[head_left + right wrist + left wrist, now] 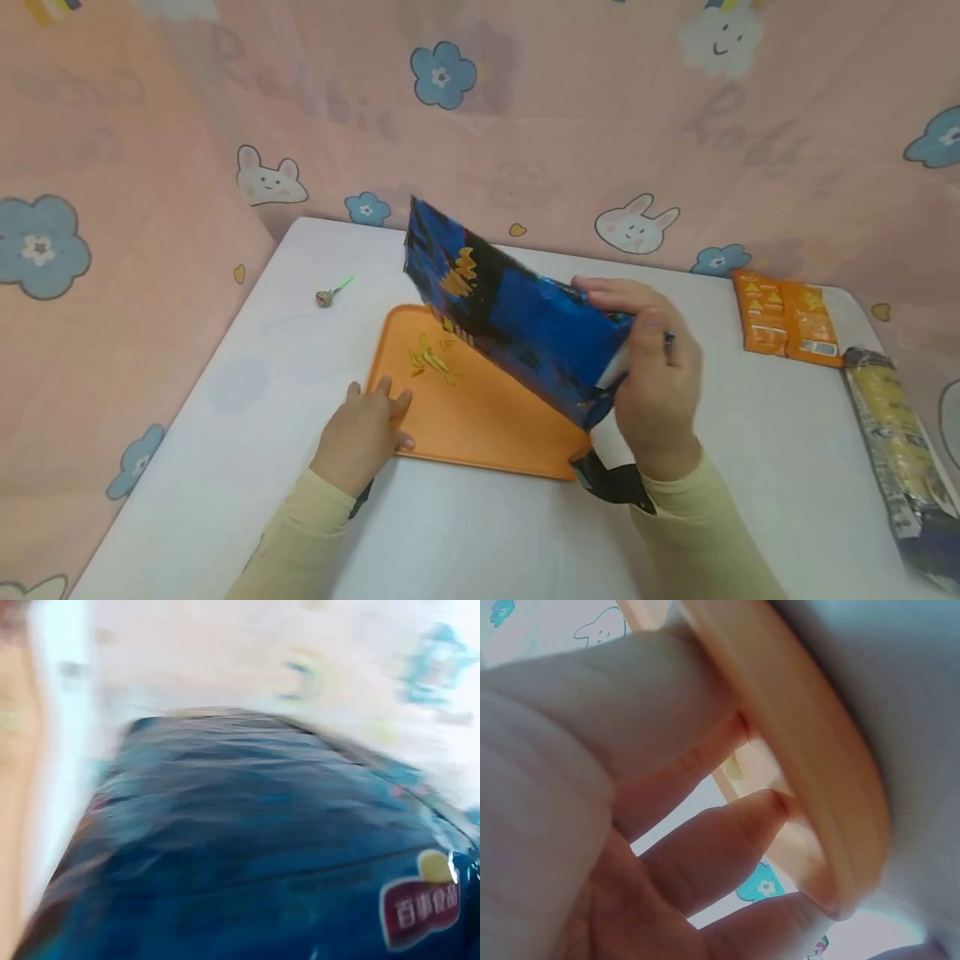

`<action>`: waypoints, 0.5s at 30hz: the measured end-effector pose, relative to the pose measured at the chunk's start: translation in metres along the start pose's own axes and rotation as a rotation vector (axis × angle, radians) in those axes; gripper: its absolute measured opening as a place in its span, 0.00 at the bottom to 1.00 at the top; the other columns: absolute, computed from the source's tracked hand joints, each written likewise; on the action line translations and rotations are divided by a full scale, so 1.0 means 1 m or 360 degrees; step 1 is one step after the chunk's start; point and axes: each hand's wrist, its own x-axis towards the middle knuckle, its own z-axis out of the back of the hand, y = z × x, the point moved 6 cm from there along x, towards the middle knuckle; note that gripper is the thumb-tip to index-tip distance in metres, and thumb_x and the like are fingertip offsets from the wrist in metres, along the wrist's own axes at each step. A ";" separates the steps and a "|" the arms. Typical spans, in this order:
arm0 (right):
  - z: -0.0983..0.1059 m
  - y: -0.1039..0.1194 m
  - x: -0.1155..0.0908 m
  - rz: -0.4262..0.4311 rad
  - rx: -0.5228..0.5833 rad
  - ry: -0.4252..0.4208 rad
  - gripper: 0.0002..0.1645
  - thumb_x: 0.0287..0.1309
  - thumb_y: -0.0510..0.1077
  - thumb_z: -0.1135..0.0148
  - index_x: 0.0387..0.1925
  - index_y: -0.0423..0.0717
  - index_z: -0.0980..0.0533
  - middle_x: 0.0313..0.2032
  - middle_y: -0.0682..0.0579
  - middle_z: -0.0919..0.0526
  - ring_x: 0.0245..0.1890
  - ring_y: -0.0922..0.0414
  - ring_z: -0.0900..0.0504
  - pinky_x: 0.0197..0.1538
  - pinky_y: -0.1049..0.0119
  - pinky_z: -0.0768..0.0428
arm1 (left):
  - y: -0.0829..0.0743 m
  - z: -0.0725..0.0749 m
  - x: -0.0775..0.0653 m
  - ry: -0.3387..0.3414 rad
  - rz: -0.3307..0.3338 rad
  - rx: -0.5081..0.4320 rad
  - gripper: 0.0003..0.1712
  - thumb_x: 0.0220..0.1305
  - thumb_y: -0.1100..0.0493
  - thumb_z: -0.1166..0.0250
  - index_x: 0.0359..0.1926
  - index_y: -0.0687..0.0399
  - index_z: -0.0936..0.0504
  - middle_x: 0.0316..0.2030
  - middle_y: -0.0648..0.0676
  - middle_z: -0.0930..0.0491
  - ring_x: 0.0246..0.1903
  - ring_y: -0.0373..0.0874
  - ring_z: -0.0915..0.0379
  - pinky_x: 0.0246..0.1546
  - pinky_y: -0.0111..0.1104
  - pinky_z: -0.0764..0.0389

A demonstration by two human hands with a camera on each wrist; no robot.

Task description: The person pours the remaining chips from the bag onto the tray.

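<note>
My right hand (663, 375) grips a blue and black snack bag (517, 308) by its right end. The bag hangs slanted above an orange tray (495, 433), its far end pointing up and left. In the right wrist view the shiny bag (225, 847) fills much of the picture, blurred. My left hand (363, 433) rests on the tray's near left corner with fingers spread. Its fingers (712, 847) touch the tray's rim (810, 757) in the left wrist view. Several yellow snack pieces (431, 360) lie at the tray's left side.
A lollipop (325, 297) with a green stick lies left of the tray on the white table (247, 433). Orange snack packets (787, 317) lie at the back right. A long yellow and dark packet (892, 425) lies along the right edge. A patterned curtain (525, 125) hangs behind.
</note>
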 end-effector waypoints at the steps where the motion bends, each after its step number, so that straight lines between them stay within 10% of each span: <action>1: -0.004 -0.008 -0.003 -0.0001 -0.0046 0.0032 0.29 0.86 0.47 0.61 0.52 0.30 0.18 0.57 0.46 0.14 0.63 0.48 0.21 0.64 0.59 0.24 | 0.000 0.000 0.000 0.0004 0.0001 0.0000 0.38 0.50 0.50 0.17 0.62 0.60 0.13 0.65 0.72 0.23 0.46 0.68 0.25 0.34 0.46 0.16; 15: -0.006 -0.037 -0.012 -0.0135 -0.0126 0.0092 0.31 0.87 0.47 0.64 0.52 0.28 0.19 0.57 0.45 0.13 0.62 0.48 0.20 0.67 0.57 0.27 | 0.001 -0.001 0.001 -0.0007 -0.0006 0.0000 0.38 0.51 0.49 0.18 0.63 0.59 0.14 0.65 0.72 0.23 0.52 0.73 0.25 0.39 0.51 0.15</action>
